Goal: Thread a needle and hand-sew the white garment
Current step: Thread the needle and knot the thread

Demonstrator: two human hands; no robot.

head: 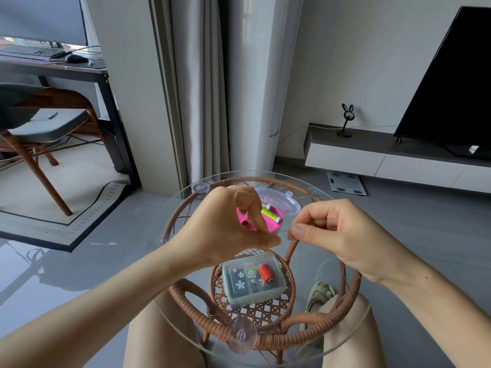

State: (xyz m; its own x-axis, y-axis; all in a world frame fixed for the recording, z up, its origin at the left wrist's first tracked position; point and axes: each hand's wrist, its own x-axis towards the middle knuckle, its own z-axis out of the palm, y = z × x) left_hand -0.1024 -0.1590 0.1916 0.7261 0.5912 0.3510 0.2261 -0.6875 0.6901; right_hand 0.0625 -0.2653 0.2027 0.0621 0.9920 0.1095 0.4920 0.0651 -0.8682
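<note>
Above the centre of the table (265, 179), pinching thumb to forefinger with left hand (225, 229) and right hand (342, 235); cannot tell around what.

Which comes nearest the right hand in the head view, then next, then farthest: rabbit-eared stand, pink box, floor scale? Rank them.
1. Pink box, on the table, just left of the right hand.
2. Floor scale, lying beyond the table.
3. Rabbit-eared stand, up on the cabinet behind the scale.
</note>
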